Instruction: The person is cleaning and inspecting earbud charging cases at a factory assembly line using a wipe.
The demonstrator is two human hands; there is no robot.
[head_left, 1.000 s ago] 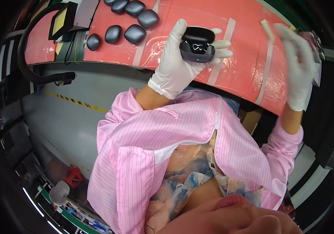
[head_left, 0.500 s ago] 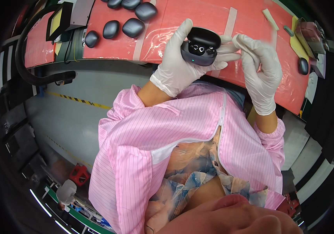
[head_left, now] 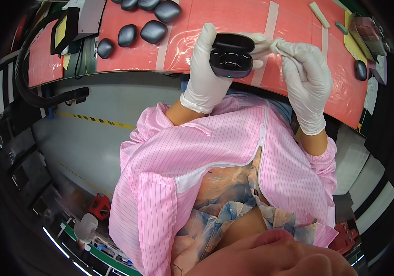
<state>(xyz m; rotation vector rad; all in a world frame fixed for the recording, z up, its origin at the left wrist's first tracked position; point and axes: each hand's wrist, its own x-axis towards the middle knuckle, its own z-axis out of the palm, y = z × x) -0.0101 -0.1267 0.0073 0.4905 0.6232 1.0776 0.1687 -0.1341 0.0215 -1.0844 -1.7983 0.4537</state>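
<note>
Head view:
Left hand [head_left: 208,73]: your gloved fingers grip an open dark earbud case [head_left: 230,56], upper centre of the frame.
Right hand [head_left: 305,80]: closed on a small white cloth [head_left: 281,46], just right of the case.
Red mat [head_left: 192,32]: beneath both hands.
Closed dark cases [head_left: 153,31]: upper left, well apart.

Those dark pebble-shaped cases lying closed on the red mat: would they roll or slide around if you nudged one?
Probably slide rather than roll: the closed cases look rounded but flattish, resting on broad faces. Their glossy shells suggest they are slippery. The red mat might add some grip.
</note>
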